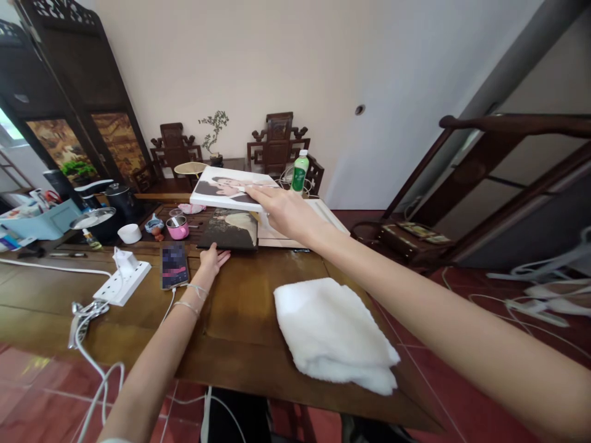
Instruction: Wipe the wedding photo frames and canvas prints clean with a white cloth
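My right hand (284,212) reaches across to a thick white-edged photo panel (219,198). Its fingers lie over the panel's right side and seem to grip it; the thumb is hidden. The panel appears raised above a dark picture album (229,231), which lies flat at the table's far side. Close by the album's front edge is my left hand (213,261), fingers spread on the wood, the fingertips at that edge. Partly behind my right wrist lies a pale flat frame or album (330,215). A folded white fluffy towel (335,332) rests nearer me.
On the brown wooden table (244,307) are a phone (174,266) on a cable, a white power strip (122,283), a pink cup (178,227) and a dark pot (120,202). A green-labelled bottle (300,172) stands behind my right hand. Carved chairs (279,141) stand beyond.
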The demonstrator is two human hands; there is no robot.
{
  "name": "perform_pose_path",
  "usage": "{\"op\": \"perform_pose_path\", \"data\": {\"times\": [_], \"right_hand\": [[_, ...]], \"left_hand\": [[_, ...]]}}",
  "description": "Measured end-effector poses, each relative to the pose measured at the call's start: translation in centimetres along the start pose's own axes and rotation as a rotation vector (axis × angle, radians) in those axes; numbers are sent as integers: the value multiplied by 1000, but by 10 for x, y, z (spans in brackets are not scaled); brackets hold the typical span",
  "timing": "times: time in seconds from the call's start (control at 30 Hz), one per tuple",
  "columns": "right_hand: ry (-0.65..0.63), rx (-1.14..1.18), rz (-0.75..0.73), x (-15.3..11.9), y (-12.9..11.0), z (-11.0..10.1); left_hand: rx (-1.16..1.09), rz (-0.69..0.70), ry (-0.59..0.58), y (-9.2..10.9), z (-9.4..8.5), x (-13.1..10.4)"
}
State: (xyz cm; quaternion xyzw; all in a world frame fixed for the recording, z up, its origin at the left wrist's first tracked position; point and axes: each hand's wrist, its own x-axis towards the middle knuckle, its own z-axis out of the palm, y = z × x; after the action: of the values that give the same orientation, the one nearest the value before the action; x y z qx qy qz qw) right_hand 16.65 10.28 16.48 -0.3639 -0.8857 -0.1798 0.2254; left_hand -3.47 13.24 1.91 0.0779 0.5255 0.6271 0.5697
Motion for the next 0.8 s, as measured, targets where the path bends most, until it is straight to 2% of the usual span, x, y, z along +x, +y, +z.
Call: {"op": "perform_pose_path", "data": {"times": [0.2,0.3,0.4,0.47,0.63,0.8], "right_hand": [[50,20,-38,-1,-2,2],[62,48,-42,-1,-5,2],[76,59,-50,0,-8,3],[69,55,-67,2,-10,5],[-21,27,-104,15,-20,22],[-114,5,-124,30,-31,60]], "left_hand": [[-47,-74,-62,5,-25,-43],[-36,-146,-126,8,-46,-72],[-9,-145,-117,4,-71,-105],[-24,-103,-98,-4,-87,-130],[54,-117,-2,-36,-120,-185],[86,-129,75,-59,-142,-214]]}}
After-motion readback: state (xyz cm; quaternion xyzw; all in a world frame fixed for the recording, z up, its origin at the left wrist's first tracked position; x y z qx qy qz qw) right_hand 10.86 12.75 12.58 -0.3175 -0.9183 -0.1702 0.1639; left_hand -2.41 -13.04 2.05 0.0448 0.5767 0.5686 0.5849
